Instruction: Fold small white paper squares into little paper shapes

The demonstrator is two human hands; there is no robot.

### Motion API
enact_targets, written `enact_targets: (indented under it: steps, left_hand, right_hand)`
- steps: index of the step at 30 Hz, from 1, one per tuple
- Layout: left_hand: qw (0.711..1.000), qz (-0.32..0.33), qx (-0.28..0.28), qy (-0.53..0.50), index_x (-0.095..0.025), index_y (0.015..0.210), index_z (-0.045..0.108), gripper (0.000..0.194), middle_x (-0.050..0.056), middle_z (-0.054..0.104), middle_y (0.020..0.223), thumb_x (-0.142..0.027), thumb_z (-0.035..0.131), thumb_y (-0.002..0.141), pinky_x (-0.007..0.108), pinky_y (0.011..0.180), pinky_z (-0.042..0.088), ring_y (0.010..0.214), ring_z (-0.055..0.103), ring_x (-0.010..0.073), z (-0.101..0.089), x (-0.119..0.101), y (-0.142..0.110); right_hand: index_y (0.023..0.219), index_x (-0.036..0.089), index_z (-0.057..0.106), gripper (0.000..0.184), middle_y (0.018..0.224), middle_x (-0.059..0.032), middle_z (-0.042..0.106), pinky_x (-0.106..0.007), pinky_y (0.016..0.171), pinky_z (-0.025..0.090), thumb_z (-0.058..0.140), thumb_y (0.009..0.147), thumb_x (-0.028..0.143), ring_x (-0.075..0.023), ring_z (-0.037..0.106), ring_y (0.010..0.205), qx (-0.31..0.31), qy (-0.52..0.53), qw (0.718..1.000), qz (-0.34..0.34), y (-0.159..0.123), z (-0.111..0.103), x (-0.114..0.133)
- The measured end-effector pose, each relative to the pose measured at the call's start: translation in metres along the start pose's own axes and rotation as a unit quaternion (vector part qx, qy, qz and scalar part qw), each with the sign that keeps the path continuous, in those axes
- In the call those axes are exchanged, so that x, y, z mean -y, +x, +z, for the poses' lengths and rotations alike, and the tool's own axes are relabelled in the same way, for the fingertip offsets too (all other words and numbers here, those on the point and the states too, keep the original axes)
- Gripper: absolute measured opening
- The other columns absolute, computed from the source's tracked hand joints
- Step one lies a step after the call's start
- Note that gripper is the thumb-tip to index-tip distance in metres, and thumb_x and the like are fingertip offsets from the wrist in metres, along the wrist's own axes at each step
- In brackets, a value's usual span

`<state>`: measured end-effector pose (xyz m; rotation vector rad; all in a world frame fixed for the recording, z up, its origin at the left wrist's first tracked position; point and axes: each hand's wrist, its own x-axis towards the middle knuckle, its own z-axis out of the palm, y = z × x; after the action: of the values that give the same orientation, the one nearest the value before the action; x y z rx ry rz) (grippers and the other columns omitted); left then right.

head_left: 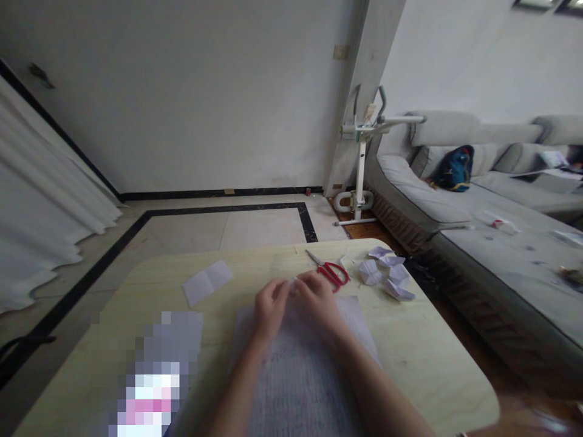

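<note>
My left hand (270, 306) and my right hand (320, 298) meet over the table, fingers pinched on a small piece of white paper (293, 285). Most of that piece is hidden behind the fingers. Beneath my hands and forearms lies a large sheet of paper (310, 388) covered with rows of writing. Just beyond my right hand are scissors (334, 274) with red handles, their blades pointing away to the left. Several folded white paper pieces (370, 272) lie in a group farther right. A creased paper slip (207, 283) rests to the left of my left hand.
The pale wooden table (437, 364) has rounded corners. A pixelated patch (150, 388) covers something at its left front. To the right stands a grey sofa (501, 267) with a blue backpack (456, 169). White exercise equipment (361, 164) stands behind, and a white curtain (40, 212) hangs left.
</note>
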<state>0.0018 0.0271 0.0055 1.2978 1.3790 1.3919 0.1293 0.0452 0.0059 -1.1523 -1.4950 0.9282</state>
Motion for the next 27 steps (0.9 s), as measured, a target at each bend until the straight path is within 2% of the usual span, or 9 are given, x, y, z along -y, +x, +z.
enact_targets:
  steps: [3,6,9,15,19,27]
  left_hand:
    - [1.000,0.005,0.009,0.000,-0.016,0.076,0.069,0.022,0.003,0.069,0.072,-0.036,0.061,0.080,0.022,0.064,0.048,0.069,0.063,0.0174,-0.0001,0.0006,-0.0005]
    - [1.000,0.015,0.018,0.003,-0.016,0.077,0.068,0.023,0.003,0.068,0.072,-0.038,0.060,0.081,0.022,0.064,0.047,0.069,0.063,0.0171,0.0012,0.0023,-0.0017]
    - [1.000,-0.011,0.024,-0.003,-0.015,0.080,0.068,0.026,0.004,0.068,0.074,-0.040,0.060,0.080,0.023,0.064,0.048,0.071,0.063,0.0177,0.0028,0.0029,-0.0027]
    - [0.994,-0.059,0.081,-0.050,-0.013,0.079,0.068,0.030,0.004,0.068,0.071,-0.043,0.064,0.077,0.023,0.058,0.048,0.064,0.063,0.0164,0.0035,0.0040,-0.0029]
    - [0.991,-0.075,0.088,-0.061,-0.013,0.081,0.070,0.030,0.005,0.070,0.075,-0.042,0.064,0.077,0.023,0.058,0.049,0.063,0.063,0.0162,0.0020,0.0038,-0.0020]
    - [0.991,-0.071,0.096,-0.061,-0.013,0.074,0.070,0.027,0.003,0.068,0.067,-0.039,0.064,0.078,0.021,0.055,0.045,0.058,0.060,0.0142,-0.0001,0.0017,-0.0001]
  right_hand:
    - [0.070,0.017,0.061,0.012,0.068,-0.0021,0.061,-0.025,0.058,0.044,0.056,0.079,0.022,-0.0153,0.056,0.064,-0.008,0.006,0.999,0.034,0.0008,0.0001,-0.0007]
    - [0.068,0.017,0.061,0.011,0.066,-0.0018,0.061,-0.025,0.057,0.043,0.056,0.077,0.022,-0.0154,0.056,0.064,-0.015,0.007,0.999,0.039,0.0023,-0.0005,-0.0024]
    - [0.068,0.017,0.060,0.012,0.065,-0.0017,0.060,-0.025,0.057,0.043,0.056,0.077,0.023,-0.0154,0.055,0.063,-0.021,0.016,0.999,0.033,0.0034,-0.0014,-0.0030]
    - [0.069,0.017,0.060,0.017,0.066,-0.0023,0.061,-0.026,0.060,0.044,0.058,0.079,0.030,-0.0160,0.056,0.065,-0.034,0.040,0.998,0.019,0.0034,-0.0028,-0.0003]
    - [0.069,0.017,0.060,0.018,0.064,-0.0013,0.059,-0.025,0.057,0.043,0.057,0.079,0.032,-0.0153,0.054,0.063,-0.041,0.058,0.997,0.041,0.0027,-0.0023,-0.0012]
    - [0.068,0.017,0.058,0.022,0.058,0.0017,0.053,-0.022,0.050,0.040,0.057,0.081,0.036,-0.0120,0.049,0.054,-0.018,0.096,0.993,0.070,0.0033,-0.0023,-0.0056]
